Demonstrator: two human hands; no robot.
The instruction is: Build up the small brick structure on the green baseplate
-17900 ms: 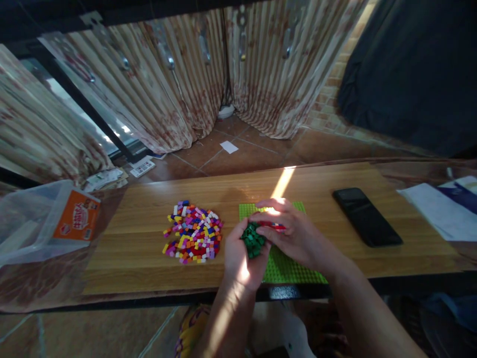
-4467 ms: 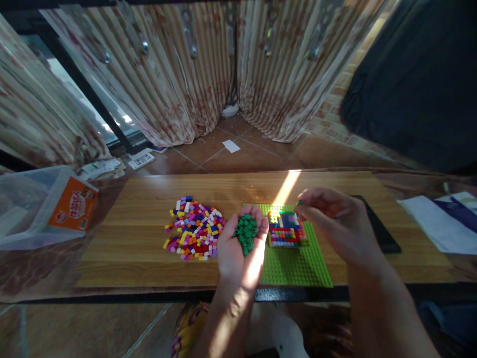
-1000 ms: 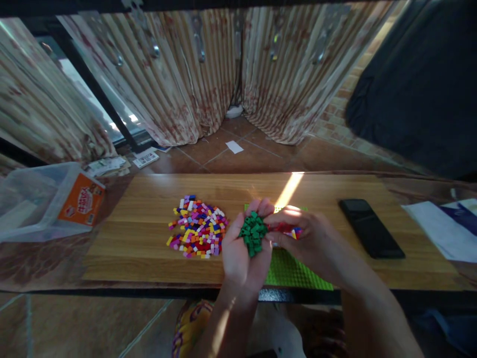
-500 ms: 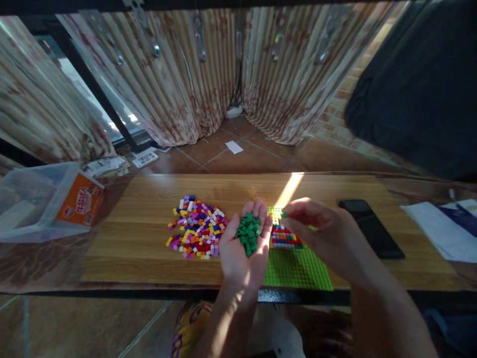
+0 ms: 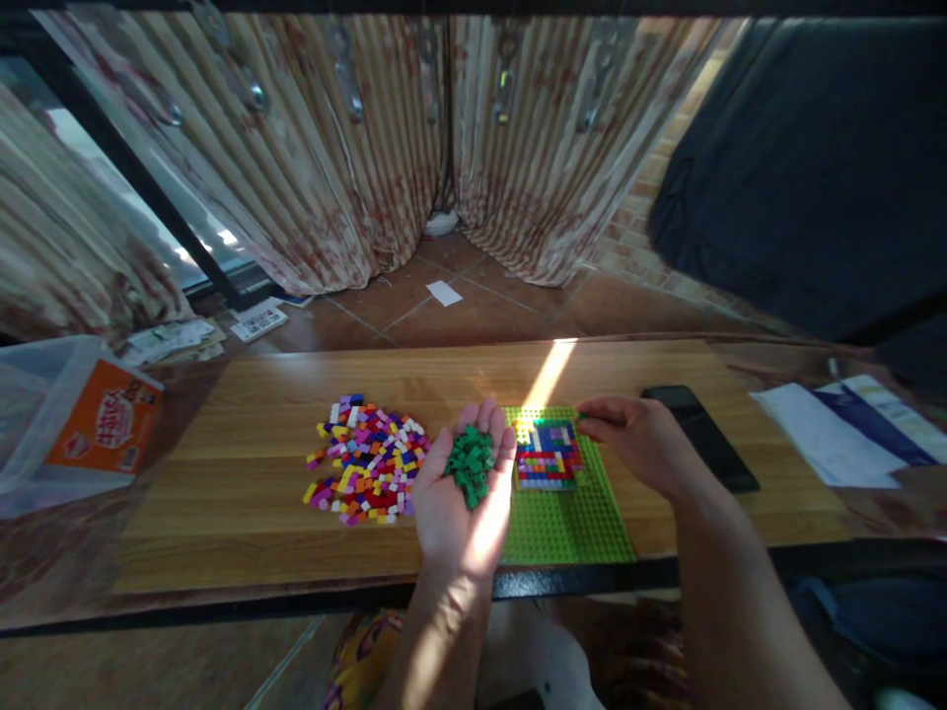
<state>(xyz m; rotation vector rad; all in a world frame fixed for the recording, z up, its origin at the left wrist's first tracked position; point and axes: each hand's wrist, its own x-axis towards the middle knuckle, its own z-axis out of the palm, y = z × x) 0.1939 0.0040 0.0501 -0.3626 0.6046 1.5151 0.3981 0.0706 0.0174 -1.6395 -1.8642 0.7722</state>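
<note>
Right hand (image 5: 642,434) moved off built bricks (image 5: 548,459) to far right corner of plate (image 5: 566,532), pinching small green brick (image 5: 581,416); left hand (image 5: 451,523) open, palm up, under green pile (image 5: 472,463). Table (image 5: 651,520) shows between plate and phone (image 5: 702,439).

1. So the back of the room is mostly covered by pleated, reddish-patterned curtains (image 5: 370,177), parted by a narrow dark gap in the middle.
2. On the left, a window (image 5: 100,163) is edged by a dark slanted frame (image 5: 148,182), and bright patches can be seen low on the glass.
3. The floor (image 5: 488,276) is laid with brownish tiles, pale joints and all.
4. Over on the right, a brick-patterned wall (image 5: 643,232) is partly hidden by a big dark cloth (image 5: 799,177).
5. The low table (image 5: 244,537) is topped with wood grain and edged in black.
6. A slanting sunlight streak (image 5: 551,370) is thrown across it; the upper corners are left pretty dim.
</note>
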